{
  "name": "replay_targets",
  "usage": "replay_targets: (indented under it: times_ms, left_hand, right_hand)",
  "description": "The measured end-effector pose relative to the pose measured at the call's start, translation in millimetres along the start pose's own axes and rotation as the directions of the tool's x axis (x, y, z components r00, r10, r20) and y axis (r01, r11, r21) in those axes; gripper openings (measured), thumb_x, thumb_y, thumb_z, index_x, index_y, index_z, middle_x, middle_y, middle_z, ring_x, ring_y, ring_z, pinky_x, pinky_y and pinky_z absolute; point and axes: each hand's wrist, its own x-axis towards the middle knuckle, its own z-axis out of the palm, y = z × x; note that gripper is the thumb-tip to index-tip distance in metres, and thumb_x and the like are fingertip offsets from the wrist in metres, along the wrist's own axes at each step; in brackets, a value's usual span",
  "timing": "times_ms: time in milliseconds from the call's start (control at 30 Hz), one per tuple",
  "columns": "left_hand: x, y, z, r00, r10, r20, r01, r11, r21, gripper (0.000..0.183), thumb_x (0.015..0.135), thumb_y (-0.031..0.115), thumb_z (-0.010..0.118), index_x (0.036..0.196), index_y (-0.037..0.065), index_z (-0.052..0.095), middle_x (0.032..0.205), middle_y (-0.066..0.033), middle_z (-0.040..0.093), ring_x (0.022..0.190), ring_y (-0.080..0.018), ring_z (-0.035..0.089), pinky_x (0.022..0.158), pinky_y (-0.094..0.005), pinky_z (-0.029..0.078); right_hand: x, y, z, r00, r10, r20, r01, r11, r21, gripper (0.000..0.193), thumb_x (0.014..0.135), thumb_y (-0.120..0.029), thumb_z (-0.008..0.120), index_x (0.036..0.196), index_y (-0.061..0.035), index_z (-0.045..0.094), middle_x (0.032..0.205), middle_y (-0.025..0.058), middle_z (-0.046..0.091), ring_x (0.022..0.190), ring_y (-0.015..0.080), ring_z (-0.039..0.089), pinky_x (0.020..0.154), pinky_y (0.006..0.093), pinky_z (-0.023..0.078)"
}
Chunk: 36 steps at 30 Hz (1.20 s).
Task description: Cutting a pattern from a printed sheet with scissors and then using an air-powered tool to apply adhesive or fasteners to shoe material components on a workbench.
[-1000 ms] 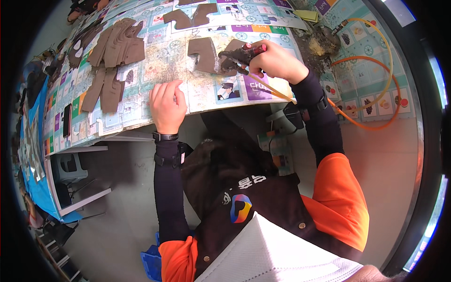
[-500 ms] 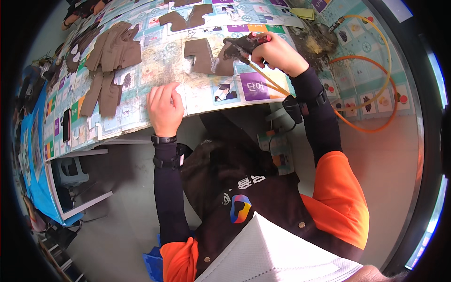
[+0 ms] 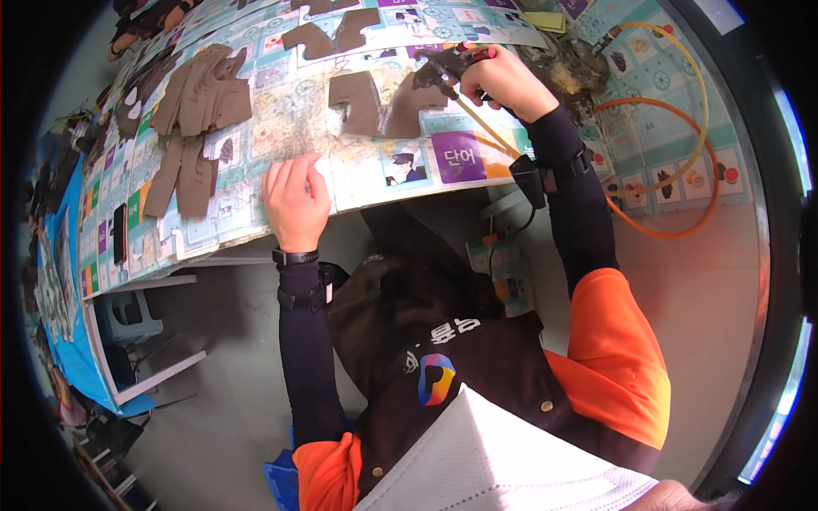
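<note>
A black spray gun (image 3: pixel 443 66) with red parts is gripped in my right hand (image 3: pixel 509 83), its fingers wrapped round the handle. A yellowish hose runs from it back toward my wrist. The gun's front end is over the right side of a flat brown cut piece, roughly V-shaped (image 3: pixel 356 104), lying on the table. My left hand (image 3: pixel 296 198) rests at the table's near edge, fingers extended and loosely together, holding nothing. Farther away lies a similar brown piece (image 3: pixel 319 41).
Layered brown pieces (image 3: pixel 204 89) lie on the left of the picture-covered table (image 3: pixel 366 175), with a phone (image 3: pixel 119 232) near its left edge. Yellow and orange hoses (image 3: pixel 714 192) loop at the right. A dark, crusted patch (image 3: pixel 567 68) marks the far right. Another person's hands (image 3: pixel 123 41) show far left.
My right hand and the spray gun have shifted slightly away and to the right over the brown piece. My left hand stays at the table edge.
</note>
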Motion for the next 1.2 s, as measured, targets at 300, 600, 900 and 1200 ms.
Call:
replay_targets:
  times_ms: [300, 600, 900, 1200]
  left_hand:
    - [1.5, 1.1, -0.1, 1.0, 0.007, -0.008, -0.007, 1.0, -0.003, 0.019, 0.08, -0.001, 0.059, 0.094, 0.009, 0.067, 0.082, -0.0047, 0.064, 0.078, -0.0247, 0.058, 0.073, -0.0368, 0.044]
    - [1.3, 1.5, -0.7, 1.0, 0.002, -0.006, -0.002, 1.0, 0.001, 0.019, 0.08, -0.002, 0.059, 0.094, 0.009, 0.067, 0.082, -0.0045, 0.065, 0.077, -0.0243, 0.058, 0.073, -0.0363, 0.044]
    - [0.7, 0.2, 1.1, 1.0, 0.006, -0.017, -0.006, 1.0, 0.009, 0.018, 0.082, 0.001, 0.058, 0.094, 0.009, 0.068, 0.081, -0.0044, 0.065, 0.078, -0.0245, 0.058, 0.073, -0.0363, 0.044]
    - [1.0, 1.2, 0.8, 1.0, -0.01, -0.005, 0.011, 1.0, 0.028, 0.016, 0.083, 0.003, 0.058, 0.092, 0.01, 0.069, 0.08, -0.0036, 0.064, 0.079, -0.0238, 0.059, 0.074, -0.0353, 0.044]
  right_hand:
    - [5.1, 5.4, -8.3, 0.998, -0.032, -0.048, 0.034, 0.999, 0.028, 0.013, 0.07, -0.012, 0.057, 0.061, -0.002, 0.055, 0.056, 0.0038, 0.054, 0.042, 0.0101, 0.041, 0.042, 0.0261, 0.031]
    - [14.1, 16.0, -13.1, 0.993, -0.027, -0.117, 0.026, 1.0, -0.011, 0.017, 0.064, -0.012, 0.056, 0.053, 0.0004, 0.058, 0.054, 0.0068, 0.057, 0.042, 0.0143, 0.045, 0.041, 0.0298, 0.035]
    - [-15.1, 2.1, -5.0, 0.999, -0.006, 0.045, -0.002, 0.984, 0.176, 0.009, 0.066, -0.008, 0.058, 0.063, 0.0001, 0.057, 0.058, 0.0034, 0.056, 0.045, 0.0103, 0.043, 0.041, 0.0268, 0.031]
    - [-29.9, 0.9, 8.9, 0.994, -0.009, 0.113, -0.004, 0.993, 0.114, 0.01, 0.065, -0.011, 0.061, 0.061, -0.0016, 0.058, 0.055, 0.0035, 0.055, 0.044, 0.0117, 0.045, 0.042, 0.0274, 0.035]
